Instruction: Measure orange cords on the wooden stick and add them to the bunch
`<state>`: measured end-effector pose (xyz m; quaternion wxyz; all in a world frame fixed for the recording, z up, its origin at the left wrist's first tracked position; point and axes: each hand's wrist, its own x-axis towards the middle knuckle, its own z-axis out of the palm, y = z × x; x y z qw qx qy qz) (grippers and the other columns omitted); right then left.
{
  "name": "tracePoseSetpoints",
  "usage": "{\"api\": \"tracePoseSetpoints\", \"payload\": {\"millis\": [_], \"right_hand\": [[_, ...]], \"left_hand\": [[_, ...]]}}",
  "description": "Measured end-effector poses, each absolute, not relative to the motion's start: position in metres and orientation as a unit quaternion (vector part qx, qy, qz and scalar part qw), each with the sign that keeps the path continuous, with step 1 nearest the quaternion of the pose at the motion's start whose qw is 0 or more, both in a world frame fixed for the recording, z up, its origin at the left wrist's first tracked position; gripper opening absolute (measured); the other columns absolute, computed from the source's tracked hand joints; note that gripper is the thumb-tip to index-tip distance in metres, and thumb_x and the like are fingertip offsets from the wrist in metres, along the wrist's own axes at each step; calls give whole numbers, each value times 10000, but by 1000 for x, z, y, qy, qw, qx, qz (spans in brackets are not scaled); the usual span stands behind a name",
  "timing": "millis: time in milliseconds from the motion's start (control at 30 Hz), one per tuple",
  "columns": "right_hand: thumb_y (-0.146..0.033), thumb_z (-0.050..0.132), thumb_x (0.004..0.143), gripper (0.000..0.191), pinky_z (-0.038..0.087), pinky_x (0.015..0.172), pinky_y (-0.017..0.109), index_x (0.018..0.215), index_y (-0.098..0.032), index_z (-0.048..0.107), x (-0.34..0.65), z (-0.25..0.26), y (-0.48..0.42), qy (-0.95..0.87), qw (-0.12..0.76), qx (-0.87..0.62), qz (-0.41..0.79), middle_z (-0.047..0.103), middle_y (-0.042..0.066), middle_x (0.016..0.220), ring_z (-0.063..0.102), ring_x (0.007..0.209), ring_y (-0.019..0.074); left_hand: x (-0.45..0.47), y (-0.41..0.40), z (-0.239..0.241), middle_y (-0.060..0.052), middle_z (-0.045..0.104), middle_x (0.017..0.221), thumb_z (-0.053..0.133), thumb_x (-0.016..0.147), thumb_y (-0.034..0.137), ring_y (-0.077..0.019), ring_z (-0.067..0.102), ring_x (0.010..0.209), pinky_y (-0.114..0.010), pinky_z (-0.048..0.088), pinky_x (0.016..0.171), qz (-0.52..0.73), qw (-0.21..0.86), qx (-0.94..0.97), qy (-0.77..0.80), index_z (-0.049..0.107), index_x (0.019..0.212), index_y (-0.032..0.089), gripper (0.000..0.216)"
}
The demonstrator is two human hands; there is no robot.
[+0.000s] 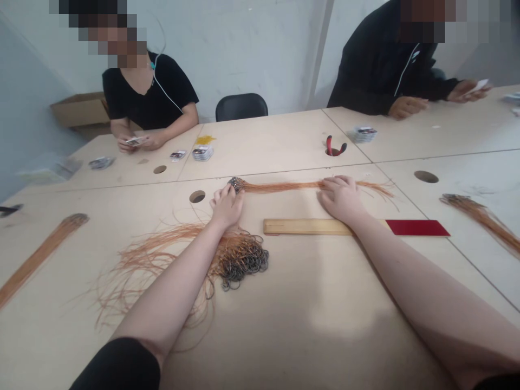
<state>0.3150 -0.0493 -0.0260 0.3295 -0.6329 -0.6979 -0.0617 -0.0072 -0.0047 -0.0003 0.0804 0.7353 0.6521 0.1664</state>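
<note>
A long bundle of thin orange strands point(284, 187) lies stretched across the table, with a dark clustered end at its left. My left hand point(226, 205) pinches the strands at that dark end. My right hand point(340, 199) presses down on the same bundle, near its frayed right end. Below my left forearm sits a tangled heap of orange strands with dark looped ends point(239, 257). Just under my right hand lie a wooden ruler point(306, 226) and, beyond its right end, a red rectangular card point(417, 227).
Two people sit across the table, one holding a small card point(475, 86). Red-handled pliers point(336, 146) rest in a table hole. Stacks of small packets point(202, 153) stand beyond. Straight orange bundles lie at left point(40, 260) and right point(483, 222).
</note>
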Motion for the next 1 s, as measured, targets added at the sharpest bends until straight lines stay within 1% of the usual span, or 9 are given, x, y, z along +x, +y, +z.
{"api": "tracePoseSetpoints", "payload": {"millis": [100, 200, 433, 633, 800, 900, 1000], "right_hand": [[-331, 471, 782, 323, 356, 872, 564, 1039, -204, 621, 315, -28, -50, -687, 319, -651, -46, 600, 72, 1148, 409, 1129, 330], [-331, 465, 779, 334, 354, 867, 572, 1041, -197, 622, 315, -27, -50, -677, 322, -661, -38, 599, 87, 1143, 407, 1130, 335], [-322, 475, 756, 334, 382, 865, 535, 1018, -185, 630, 317, -27, -49, -665, 290, -687, -46, 571, 109, 1136, 386, 1129, 336], [-328, 483, 741, 331, 377, 872, 516, 996, -179, 633, 320, -31, -47, -670, 285, -684, -50, 560, 119, 1119, 380, 1112, 338], [-330, 490, 750, 324, 367, 894, 511, 1009, -202, 637, 318, -29, -49, -663, 289, -689, -39, 553, 100, 1135, 374, 1122, 327], [-330, 492, 750, 326, 367, 896, 504, 1015, -209, 639, 317, -27, -50, -659, 289, -693, -37, 551, 96, 1140, 379, 1121, 322], [-335, 489, 751, 335, 367, 889, 503, 1023, -211, 640, 317, -26, -50, -660, 287, -693, -38, 547, 98, 1144, 385, 1117, 326]], "left_hand": [[-7, -5, 0, -94, 326, 1440, 133, 877, 566, -334, 260, 1274, -554, 252, 992, 169, 77, 735, 653, 442, 1305, 201, 642], [-8, -5, -1, -98, 334, 1435, 133, 879, 563, -335, 273, 1265, -558, 260, 982, 176, 73, 737, 649, 448, 1300, 199, 638], [-8, -6, -2, -102, 347, 1427, 129, 882, 558, -324, 284, 1265, -550, 272, 978, 179, 68, 736, 649, 458, 1286, 209, 627], [-7, -6, -1, -83, 352, 1426, 131, 885, 555, -325, 287, 1255, -550, 277, 974, 180, 62, 737, 649, 456, 1286, 211, 621], [-7, -10, 1, -92, 345, 1427, 149, 886, 547, -325, 283, 1254, -547, 282, 978, 177, 61, 739, 647, 436, 1305, 194, 619], [-8, -17, 3, -89, 314, 1442, 198, 881, 540, -318, 255, 1278, -537, 267, 1005, 165, 62, 741, 648, 407, 1326, 199, 598], [-9, -26, 9, -94, 301, 1440, 330, 850, 513, -323, 229, 1297, -535, 270, 1017, 152, 71, 743, 648, 384, 1338, 209, 578]]}}
